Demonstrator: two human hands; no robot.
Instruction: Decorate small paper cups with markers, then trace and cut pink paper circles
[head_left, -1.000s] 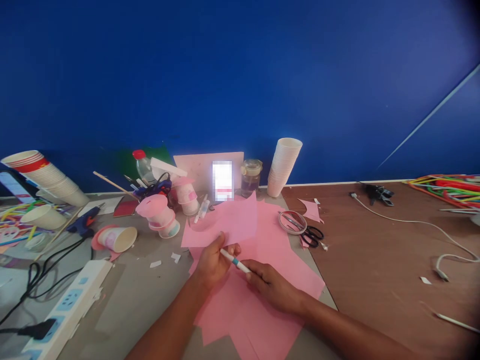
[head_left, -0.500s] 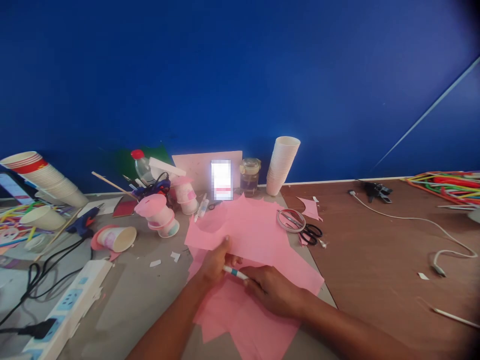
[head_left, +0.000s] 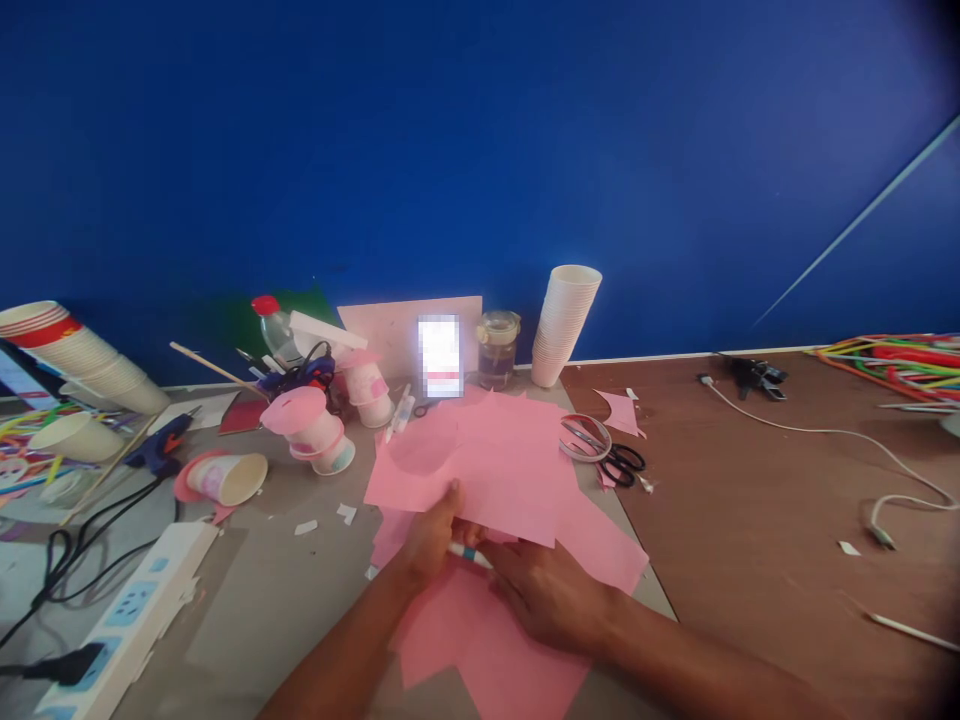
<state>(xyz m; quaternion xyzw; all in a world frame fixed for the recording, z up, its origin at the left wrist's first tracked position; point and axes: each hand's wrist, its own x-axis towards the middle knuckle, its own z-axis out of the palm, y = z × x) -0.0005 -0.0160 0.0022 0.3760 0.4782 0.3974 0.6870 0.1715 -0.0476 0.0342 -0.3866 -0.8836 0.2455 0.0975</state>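
Observation:
My left hand (head_left: 429, 548) pinches the near edge of a sheet of pink paper (head_left: 506, 480), its thumb on top and fingers curled underneath. That sheet has a curved cut on its left side and is raised slightly. A white marker with a blue band (head_left: 471, 555) spans the gap between both hands. My right hand (head_left: 559, 598) is closed around the marker's right end, its knuckles partly beneath the sheet's near edge. The marker's left end disappears into my left fingers. More pink paper (head_left: 499, 640) with pointed corners lies under both hands.
Black-handled scissors (head_left: 624, 464) and a tape roll (head_left: 586, 438) lie right of the paper. Behind stand a lit phone (head_left: 440, 356), a jar (head_left: 498, 348) and a tall cup stack (head_left: 564, 325). Pink-trimmed paper cups (head_left: 307, 425), a glue gun (head_left: 161, 445) and a power strip (head_left: 131, 610) occupy the left.
The near edge of the pink sheet has come down toward me, over part of my right hand. My right hand has shifted slightly with the marker, which now shows less.

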